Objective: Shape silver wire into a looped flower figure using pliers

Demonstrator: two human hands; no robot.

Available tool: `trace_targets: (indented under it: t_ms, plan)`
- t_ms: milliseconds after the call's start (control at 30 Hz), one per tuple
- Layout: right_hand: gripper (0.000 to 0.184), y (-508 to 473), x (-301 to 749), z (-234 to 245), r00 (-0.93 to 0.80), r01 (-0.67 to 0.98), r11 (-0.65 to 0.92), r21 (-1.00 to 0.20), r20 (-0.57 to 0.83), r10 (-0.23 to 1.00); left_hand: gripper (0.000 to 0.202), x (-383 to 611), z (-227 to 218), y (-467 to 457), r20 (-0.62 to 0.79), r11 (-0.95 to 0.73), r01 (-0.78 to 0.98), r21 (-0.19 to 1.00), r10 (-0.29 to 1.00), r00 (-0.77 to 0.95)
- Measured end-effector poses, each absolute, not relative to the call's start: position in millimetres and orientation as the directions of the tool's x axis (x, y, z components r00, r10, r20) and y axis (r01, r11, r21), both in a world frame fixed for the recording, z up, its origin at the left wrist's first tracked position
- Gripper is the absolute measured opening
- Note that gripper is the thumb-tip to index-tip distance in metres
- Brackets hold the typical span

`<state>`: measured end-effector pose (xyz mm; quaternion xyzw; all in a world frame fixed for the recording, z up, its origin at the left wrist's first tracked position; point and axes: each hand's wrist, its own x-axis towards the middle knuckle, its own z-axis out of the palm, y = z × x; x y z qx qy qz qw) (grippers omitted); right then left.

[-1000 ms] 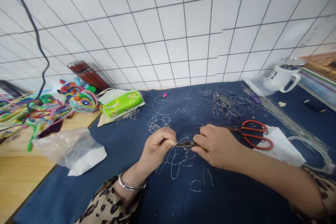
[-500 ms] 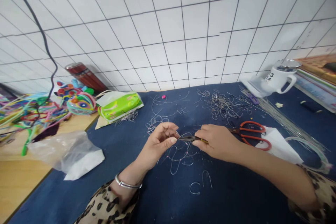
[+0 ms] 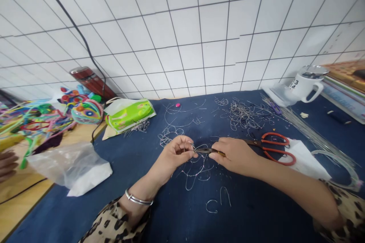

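Observation:
My left hand (image 3: pixel 178 154) pinches a thin silver wire (image 3: pixel 188 143) between thumb and fingers. My right hand (image 3: pixel 232 155) is wrapped around a pair of pliers (image 3: pixel 205 150), whose narrow jaws point left and meet the wire at my left fingertips. Just where the jaws grip is too small to make out. Beneath both hands lies a tangle of bent wire with small pink beads (image 3: pixel 196 172). Two loose curved wire pieces (image 3: pixel 211 206) rest nearer to me on the dark blue cloth (image 3: pixel 182 220).
Red-handled scissors (image 3: pixel 275 148) lie on white paper right of my right hand. Behind are a wire heap (image 3: pixel 242 114) and a white mug (image 3: pixel 306 83). At left are a green tissue pack (image 3: pixel 129 114), a plastic bag (image 3: pixel 71 163) and another person's hand (image 3: pixel 8 165).
Another person's hand has come in at the left edge, and the black cable there has shifted right. My left hand has edged slightly right along the pliers' tip; my right hand keeps its grip.

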<state>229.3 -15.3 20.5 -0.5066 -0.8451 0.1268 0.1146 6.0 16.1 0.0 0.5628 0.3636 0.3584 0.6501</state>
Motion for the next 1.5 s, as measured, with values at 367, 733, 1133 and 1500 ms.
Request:
trace_targets:
  t_ms: [367, 733, 1133, 1500]
  plan:
    - [0.033, -14.6, 228.0, 16.9, -0.442, 0.817, 0.418, -0.398, 0.034, 0.896, 0.023, 12.1, -1.2, 14.5, -0.074, 0.086, -0.015, 0.996, 0.923, 0.377]
    - [0.03, -16.4, 226.5, 14.8, -0.436, 0.85, 0.464, -0.249, 0.16, 0.886, 0.021, 11.6, -1.0, 15.5, -0.023, 0.019, 0.017, 1.0, 0.947, 0.32]
    - [0.029, -19.2, 223.9, 17.0, -0.451, 0.865, 0.493, -0.095, 0.283, 0.846, 0.02, 12.3, -0.4, 12.1, 0.02, -0.011, -0.031, 0.999, 0.947, 0.32]
    - [0.025, -22.3, 222.0, 15.5, -0.472, 0.867, 0.499, 0.007, 0.336, 0.815, 0.021, 12.5, -2.8, 10.9, 0.027, -0.029, 0.003, 1.0, 0.958, 0.286]
